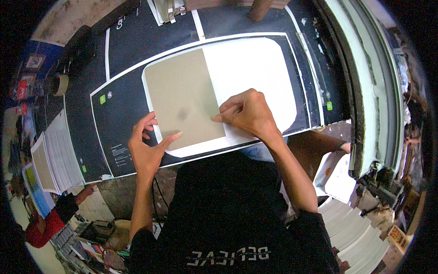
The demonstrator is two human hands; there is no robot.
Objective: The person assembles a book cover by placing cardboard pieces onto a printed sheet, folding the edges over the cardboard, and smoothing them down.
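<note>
A grey cardboard panel lies flat on the left half of a white sheet with rounded corners. White margins of the sheet show along the panel's left and lower sides. My left hand spans the panel's lower left corner, thumb on the board and fingers spread at the left edge. At the panel's right edge, my right hand has its fingers drawn together in a pinch, the thumb tip on the board's border. Whether the board's edge is lifted between those fingertips is hard to see.
The black tabletop carries white lines. A stack of paper stands at its left end, near a tape roll. Along the right runs a pale metal frame. More stacked sheets lie lower right. Another person's red sleeve shows lower left.
</note>
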